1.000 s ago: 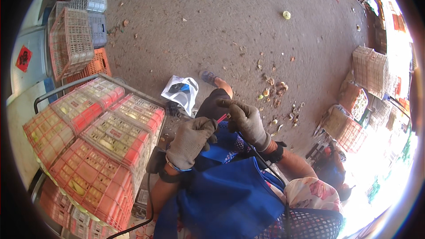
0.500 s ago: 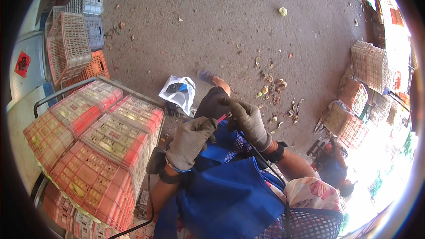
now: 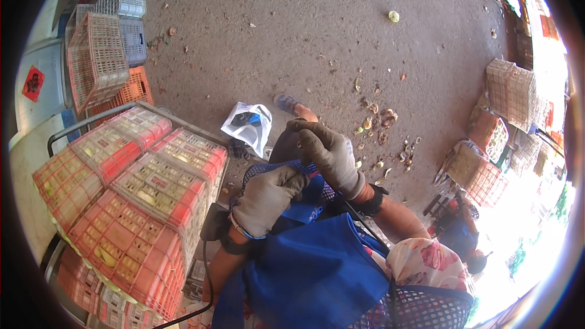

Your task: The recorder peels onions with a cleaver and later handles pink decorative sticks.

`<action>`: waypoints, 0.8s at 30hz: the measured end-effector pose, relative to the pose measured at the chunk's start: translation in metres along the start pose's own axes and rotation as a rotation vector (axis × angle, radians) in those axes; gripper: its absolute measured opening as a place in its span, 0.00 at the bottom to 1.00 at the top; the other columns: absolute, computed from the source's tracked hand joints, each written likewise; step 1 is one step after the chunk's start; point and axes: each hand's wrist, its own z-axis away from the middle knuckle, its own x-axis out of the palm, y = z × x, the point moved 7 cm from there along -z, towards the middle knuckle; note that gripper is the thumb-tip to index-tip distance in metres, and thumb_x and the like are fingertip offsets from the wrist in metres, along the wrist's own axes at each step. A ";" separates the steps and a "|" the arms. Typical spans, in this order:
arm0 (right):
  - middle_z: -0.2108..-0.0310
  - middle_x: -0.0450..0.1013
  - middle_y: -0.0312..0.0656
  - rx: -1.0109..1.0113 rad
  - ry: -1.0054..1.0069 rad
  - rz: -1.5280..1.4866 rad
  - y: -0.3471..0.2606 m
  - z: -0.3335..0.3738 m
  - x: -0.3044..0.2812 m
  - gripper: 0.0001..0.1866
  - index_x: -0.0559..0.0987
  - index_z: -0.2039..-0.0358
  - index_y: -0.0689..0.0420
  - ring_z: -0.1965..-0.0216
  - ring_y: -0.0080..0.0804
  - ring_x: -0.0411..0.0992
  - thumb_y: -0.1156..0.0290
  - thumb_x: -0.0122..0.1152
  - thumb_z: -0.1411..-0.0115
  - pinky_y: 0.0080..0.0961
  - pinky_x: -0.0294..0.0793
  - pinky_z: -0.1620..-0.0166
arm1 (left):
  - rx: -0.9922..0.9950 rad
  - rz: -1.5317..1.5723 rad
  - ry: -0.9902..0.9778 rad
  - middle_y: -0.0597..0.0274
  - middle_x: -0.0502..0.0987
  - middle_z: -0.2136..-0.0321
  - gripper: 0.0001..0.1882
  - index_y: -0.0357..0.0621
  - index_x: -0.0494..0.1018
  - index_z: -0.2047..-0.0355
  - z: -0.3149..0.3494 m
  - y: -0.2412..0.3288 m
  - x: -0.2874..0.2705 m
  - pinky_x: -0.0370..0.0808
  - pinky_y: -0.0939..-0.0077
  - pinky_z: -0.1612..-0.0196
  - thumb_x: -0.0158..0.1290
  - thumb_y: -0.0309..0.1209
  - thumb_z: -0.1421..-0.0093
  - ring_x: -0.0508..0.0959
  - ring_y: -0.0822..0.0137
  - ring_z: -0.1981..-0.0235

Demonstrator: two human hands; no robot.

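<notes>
Both my hands wear grey work gloves and are close together above my lap and blue apron point(image 3: 317, 268). My left hand point(image 3: 263, 202) is closed, its fingertips pinched on a thin red stick-like thing point(image 3: 314, 174), of which only a short bit shows between the hands. My right hand point(image 3: 332, 157) is just above and to the right, fingers bent and pressed together. What its fingertips hold, if anything, is hidden. Beneath the hands lies blue fabric with a dotted mesh edge.
At left, a cart with a metal rail carries red and pale plastic crates point(image 3: 131, 231) of produce. More crates point(image 3: 97, 61) stack behind. Ahead on the floor sits a white bag point(image 3: 247, 128). Vegetable scraps point(image 3: 381, 122) litter the ground. Crates point(image 3: 510, 94) and a crouching person point(image 3: 457, 231) are at right.
My right hand has moved slightly down and left, closer to my left hand. The red stick, plainly visible between them before, is now mostly covered.
</notes>
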 end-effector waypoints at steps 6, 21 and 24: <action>0.71 0.74 0.32 -0.062 0.044 0.076 0.011 -0.001 -0.007 0.23 0.80 0.48 0.61 0.71 0.18 0.72 0.53 0.54 0.29 0.20 0.74 0.66 | 0.005 -0.105 0.001 0.67 0.80 0.77 0.11 0.41 0.80 0.60 0.001 0.007 -0.004 0.70 0.77 0.74 0.57 0.36 0.34 0.73 0.79 0.79; 0.61 0.80 0.36 0.222 -0.022 0.036 -0.008 0.015 -0.011 0.26 0.80 0.45 0.55 0.61 0.22 0.77 0.48 0.54 0.31 0.23 0.76 0.55 | 0.094 0.058 0.124 0.64 0.80 0.66 0.10 0.48 0.78 0.55 -0.015 -0.032 -0.027 0.73 0.79 0.71 0.55 0.32 0.35 0.78 0.71 0.72; 0.57 0.79 0.36 0.182 -0.054 0.082 -0.009 0.039 -0.006 0.26 0.78 0.42 0.54 0.61 0.22 0.75 0.50 0.51 0.30 0.23 0.75 0.55 | 0.147 0.027 0.138 0.62 0.80 0.62 0.13 0.48 0.77 0.51 -0.005 -0.050 -0.021 0.75 0.77 0.69 0.55 0.31 0.35 0.80 0.68 0.68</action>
